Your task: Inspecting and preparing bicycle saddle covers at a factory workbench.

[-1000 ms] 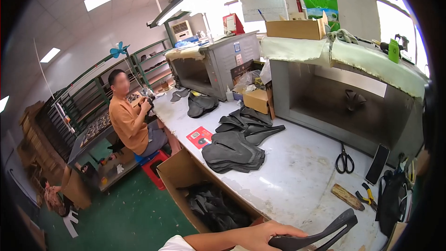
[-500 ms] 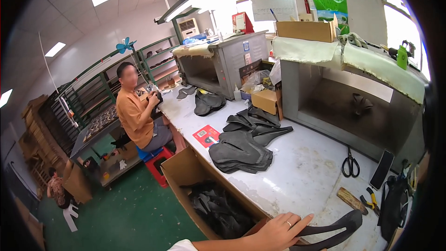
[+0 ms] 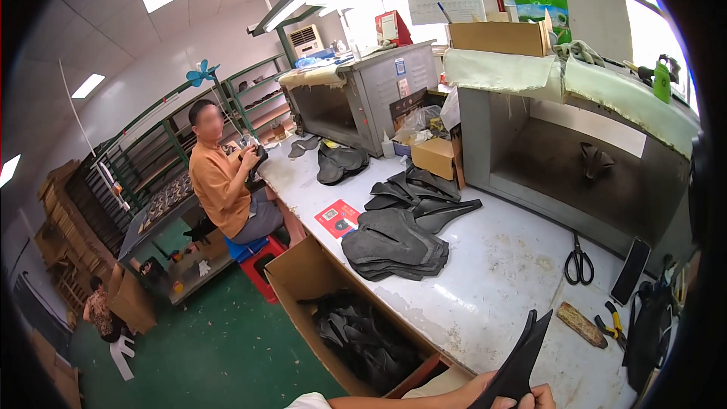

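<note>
Fingers: right hand (image 3: 530,396) curled at the lower edge of view, closed on the black cut piece (image 3: 522,360); only the fingertips show.
Left hand: mostly out of frame, forearm alone visible; grip cannot be told.
Held piece: upright, pointed end up, over the near edge of the bench (image 3: 500,257).
Handling advice: hold near the base and support the thin tip to prevent flopping or creasing.
Nearby stock: stack of black pieces (image 3: 395,244) on the bench; more in the open cardboard box (image 3: 303,276) below.
Tools: scissors (image 3: 579,261) well apart, to the right.
Background: seated person in orange shirt (image 3: 223,189) at the far bench end.
</note>
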